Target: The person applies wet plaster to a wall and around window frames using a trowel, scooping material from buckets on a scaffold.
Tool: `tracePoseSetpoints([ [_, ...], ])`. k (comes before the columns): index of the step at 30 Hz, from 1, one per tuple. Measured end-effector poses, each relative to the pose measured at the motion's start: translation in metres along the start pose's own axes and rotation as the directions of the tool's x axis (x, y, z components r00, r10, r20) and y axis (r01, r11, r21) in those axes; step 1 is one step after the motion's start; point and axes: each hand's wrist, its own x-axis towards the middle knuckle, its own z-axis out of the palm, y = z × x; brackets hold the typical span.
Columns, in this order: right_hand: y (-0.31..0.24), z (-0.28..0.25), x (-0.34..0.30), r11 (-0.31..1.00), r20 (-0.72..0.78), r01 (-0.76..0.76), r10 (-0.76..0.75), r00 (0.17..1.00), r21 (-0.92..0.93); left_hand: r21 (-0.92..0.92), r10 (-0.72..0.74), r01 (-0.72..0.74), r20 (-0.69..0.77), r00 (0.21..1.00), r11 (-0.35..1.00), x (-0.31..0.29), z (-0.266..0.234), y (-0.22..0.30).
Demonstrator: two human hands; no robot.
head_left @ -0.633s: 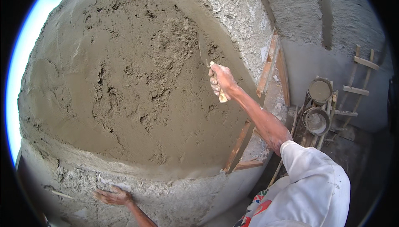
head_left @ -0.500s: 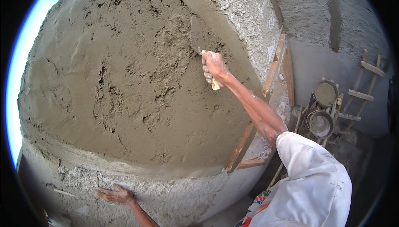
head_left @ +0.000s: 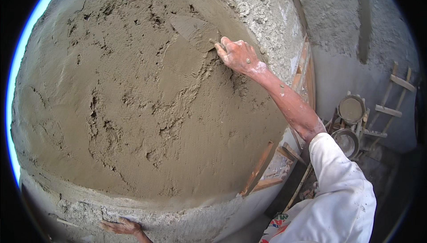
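My right hand point(head_left: 240, 56) is closed around the handle of a trowel, whose mortar-coated blade point(head_left: 193, 31) lies flat against the wet mortar on the wall point(head_left: 133, 154). Pits and ragged cracks run through the grey-brown mortar around the blade, and a smoother patch shows just below it. Down at the lower left, my left hand point(head_left: 120, 226) rests with its fingers stretched out on the rough, pale strip of wall point(head_left: 178, 220) under the mortar. It holds nothing. My right arm reaches up and across from the lower right.
Wooden boards point(head_left: 259, 167) frame an opening at the wall's right edge. Lower right, two round buckets, one with grey mix point(head_left: 351, 109) and one behind my sleeve side point(head_left: 345, 143), stand on a wooden support. A wooden ladder point(head_left: 388, 109) leans beyond them.
The trowel blade has turned from upright to slanting left and now presses on the mortar. A smoother patch has appeared beneath it. My left hand stays on the lower wall.
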Motion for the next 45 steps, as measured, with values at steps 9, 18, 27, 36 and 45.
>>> tracePoseSetpoints([
  [9,0.05,0.022,-0.011,0.945,0.104,-0.277,0.262,0.959,0.174,-0.037,-0.001,0.001,0.009,1.0,0.999,-0.003,-0.001,0.001],
  [18,-0.067,0.004,-0.058,0.149,0.559,-0.674,0.447,0.698,0.723,-0.004,0.005,-0.005,-0.005,1.0,1.0,-0.001,0.0,-0.002],
  [27,-0.098,0.013,-0.03,0.953,0.244,0.034,-0.111,0.963,0.302,-0.007,0.011,-0.011,0.0,1.0,1.0,-0.005,0.009,0.002],
  [36,-0.008,-0.041,0.074,0.965,0.1,-0.205,0.19,0.977,0.167,-0.062,-0.079,0.076,-0.039,0.996,0.995,0.001,-0.012,0.02],
  [45,0.0,0.063,-0.23,0.823,0.432,-0.496,0.355,0.829,0.276,0.057,-0.05,0.047,0.052,0.997,0.997,-0.01,0.003,0.003],
])
